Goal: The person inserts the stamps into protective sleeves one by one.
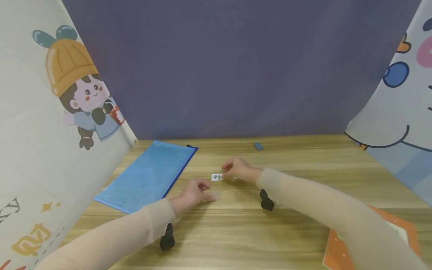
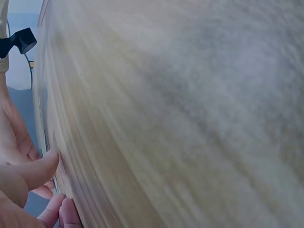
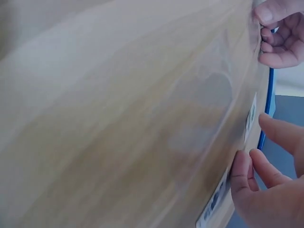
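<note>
Blue folder is lying flat at left; left hand is leaning over the table, thumb and fingers standing apart; small picture card is lying just beside the right hand; cannot tell whether that one is pinching anything; blue block is lying farther back.

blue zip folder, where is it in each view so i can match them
Head: blue zip folder, lower left of centre.
Left wrist: not in view.
Right wrist: only a narrow blue edge, towards the right.
Shared landmark: left hand, below centre in head, bottom left in left wrist, top right in right wrist.
</note>
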### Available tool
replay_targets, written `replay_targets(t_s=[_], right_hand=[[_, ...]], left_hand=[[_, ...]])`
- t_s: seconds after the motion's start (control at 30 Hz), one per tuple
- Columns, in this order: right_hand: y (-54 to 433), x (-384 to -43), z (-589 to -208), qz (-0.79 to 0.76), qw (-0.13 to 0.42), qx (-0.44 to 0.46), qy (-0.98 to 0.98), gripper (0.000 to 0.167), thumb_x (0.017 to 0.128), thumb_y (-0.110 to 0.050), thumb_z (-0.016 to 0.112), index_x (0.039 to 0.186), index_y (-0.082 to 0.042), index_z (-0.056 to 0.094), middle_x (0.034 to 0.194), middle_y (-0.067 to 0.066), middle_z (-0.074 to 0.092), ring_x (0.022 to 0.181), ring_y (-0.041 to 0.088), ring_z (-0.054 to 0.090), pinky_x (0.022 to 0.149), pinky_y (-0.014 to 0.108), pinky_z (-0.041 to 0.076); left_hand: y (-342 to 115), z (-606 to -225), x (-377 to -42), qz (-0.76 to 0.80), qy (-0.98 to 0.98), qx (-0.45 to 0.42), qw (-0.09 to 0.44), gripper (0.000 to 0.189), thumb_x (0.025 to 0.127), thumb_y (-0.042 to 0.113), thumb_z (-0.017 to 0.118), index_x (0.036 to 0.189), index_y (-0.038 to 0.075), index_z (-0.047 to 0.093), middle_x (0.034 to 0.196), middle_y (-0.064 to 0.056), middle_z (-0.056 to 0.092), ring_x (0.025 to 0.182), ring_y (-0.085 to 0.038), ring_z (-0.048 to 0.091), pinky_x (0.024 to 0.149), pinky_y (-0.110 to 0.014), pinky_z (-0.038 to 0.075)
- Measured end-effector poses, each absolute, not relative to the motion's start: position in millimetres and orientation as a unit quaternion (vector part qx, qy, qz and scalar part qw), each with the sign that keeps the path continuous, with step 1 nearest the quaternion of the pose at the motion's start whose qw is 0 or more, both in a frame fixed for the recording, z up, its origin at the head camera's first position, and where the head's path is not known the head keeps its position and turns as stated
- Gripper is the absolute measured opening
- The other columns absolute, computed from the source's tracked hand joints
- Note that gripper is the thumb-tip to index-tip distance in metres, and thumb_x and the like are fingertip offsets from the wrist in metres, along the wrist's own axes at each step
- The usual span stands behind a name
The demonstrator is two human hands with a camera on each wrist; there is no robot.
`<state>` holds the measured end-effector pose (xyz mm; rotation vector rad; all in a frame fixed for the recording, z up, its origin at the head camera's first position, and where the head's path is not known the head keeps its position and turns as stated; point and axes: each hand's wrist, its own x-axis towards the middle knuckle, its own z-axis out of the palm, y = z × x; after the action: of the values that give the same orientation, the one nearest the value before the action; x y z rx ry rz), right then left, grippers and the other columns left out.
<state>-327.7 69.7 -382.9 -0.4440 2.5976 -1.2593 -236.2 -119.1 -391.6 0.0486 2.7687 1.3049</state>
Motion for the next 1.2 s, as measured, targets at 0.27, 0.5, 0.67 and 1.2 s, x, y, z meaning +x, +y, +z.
replay_targets(t_s=[0.27, 0.5, 0.67, 1.2], right_hand=[[58.8, -319.4, -385.3, -0.402, 0.102, -0.124, 0.901, 0.03, 0.074, -0.013, 0.084, 0.099, -0.004, 0.072, 0.094, 0.005, 0.067, 0.089, 0.016, 0.058, 0.083, 0.029, 0.05], [55.1, -317.2, -384.7, -0.393, 0.089, -0.124, 0.907, 0.027, 0.073, -0.013, 0.085, 0.094, -0.003, 0.071, 0.087, 0.003, 0.064, 0.081, 0.014, 0.055, 0.074, 0.024, 0.047], [53.1, -317.5, -384.6, -0.38, 0.081, -0.135, 0.911, 0.022, 0.073, -0.012, 0.084, 0.089, -0.003, 0.072, 0.083, 0.003, 0.066, 0.078, 0.012, 0.054, 0.073, 0.022, 0.047], [45.4, -321.1, -380.2, -0.346, 0.096, -0.163, 0.919, 0.016, 0.076, -0.006, 0.081, 0.089, -0.006, 0.072, 0.085, 0.002, 0.066, 0.078, 0.011, 0.054, 0.07, 0.019, 0.047]], left_hand=[[-112.8, -392.7, -232.2, 0.395, 0.918, 0.019, 0.027, 0.031, 0.067, 0.008, 0.087, 0.09, 0.005, 0.067, 0.088, -0.006, 0.061, 0.078, -0.016, 0.051, 0.067, -0.025, 0.044], [-112.0, -390.5, -230.4, 0.391, 0.92, 0.028, 0.025, 0.026, 0.069, 0.008, 0.087, 0.085, 0.005, 0.068, 0.086, -0.005, 0.064, 0.078, -0.015, 0.053, 0.069, -0.027, 0.047], [-113.5, -389.8, -229.3, 0.391, 0.92, 0.031, 0.024, 0.024, 0.068, 0.007, 0.087, 0.081, 0.006, 0.068, 0.083, -0.004, 0.065, 0.076, -0.014, 0.054, 0.069, -0.026, 0.047], [-114.3, -391.7, -230.8, 0.417, 0.907, 0.057, 0.013, 0.025, 0.067, -0.003, 0.084, 0.081, 0.002, 0.063, 0.073, -0.004, 0.062, 0.067, -0.011, 0.053, 0.062, -0.022, 0.046]])
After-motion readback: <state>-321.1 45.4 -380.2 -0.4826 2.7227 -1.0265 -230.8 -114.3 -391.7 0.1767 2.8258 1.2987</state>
